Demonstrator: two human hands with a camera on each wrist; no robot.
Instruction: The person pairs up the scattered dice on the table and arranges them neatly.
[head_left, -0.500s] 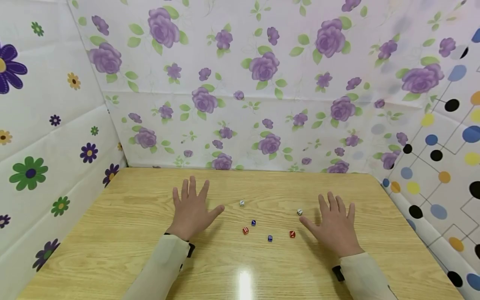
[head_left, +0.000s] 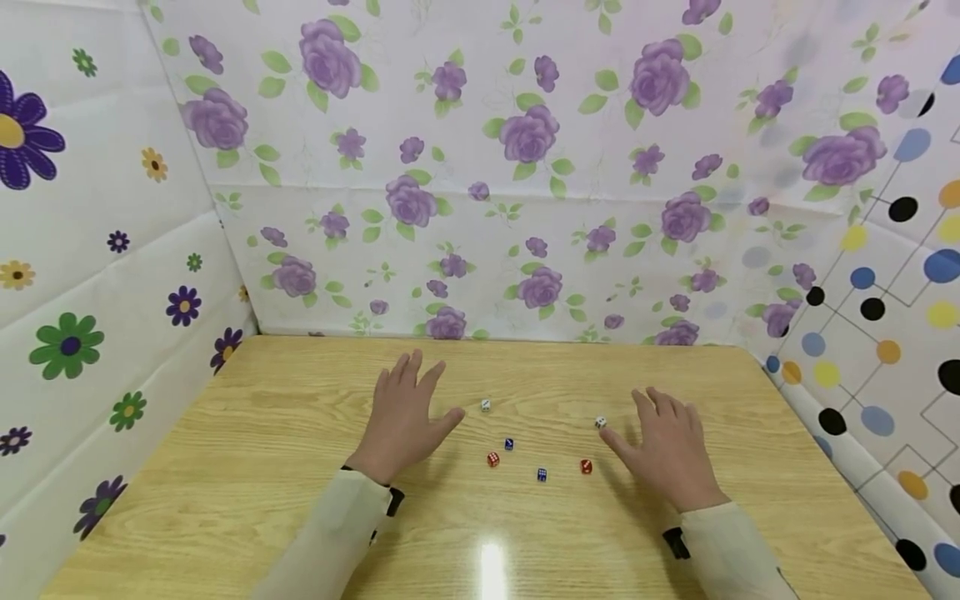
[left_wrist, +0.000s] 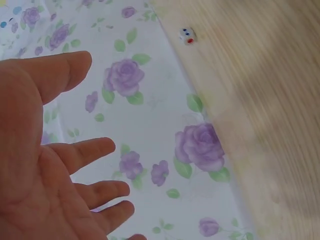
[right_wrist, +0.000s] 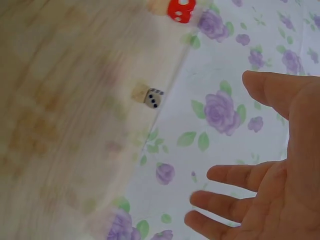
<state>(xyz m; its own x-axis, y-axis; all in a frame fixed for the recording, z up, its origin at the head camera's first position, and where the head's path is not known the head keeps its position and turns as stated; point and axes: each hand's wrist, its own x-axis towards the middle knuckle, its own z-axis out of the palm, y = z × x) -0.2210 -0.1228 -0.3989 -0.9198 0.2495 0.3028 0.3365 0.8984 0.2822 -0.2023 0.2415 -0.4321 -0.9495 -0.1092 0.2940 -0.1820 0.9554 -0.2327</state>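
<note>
Six small dice lie scattered across the middle of the table. My left hand [head_left: 405,421], fingers spread and holding nothing, hovers left of a white die [head_left: 486,405]; that die also shows in the left wrist view. Nearer me are a blue die [head_left: 509,444] and a red die [head_left: 492,459], close together. Another blue die [head_left: 542,475] lies nearest me. My right hand [head_left: 667,450] is empty too, its thumb tip right by a second white die [head_left: 600,422]. A second red die [head_left: 587,467] lies left of that hand. In the right wrist view, a white die [right_wrist: 153,98] and a red die [right_wrist: 181,10] appear beyond the thumb.
The wooden table [head_left: 225,500] ends at a floral cloth wall [head_left: 480,250] at the back. Patterned cloths stand at the left [head_left: 112,292] and right [head_left: 885,333] sides. Light reflects off the table's near middle.
My left hand has moved right, closer to the white die, and its fingers have drawn together somewhat. The right hand's fingers are bent a little more; the dice stay put.
</note>
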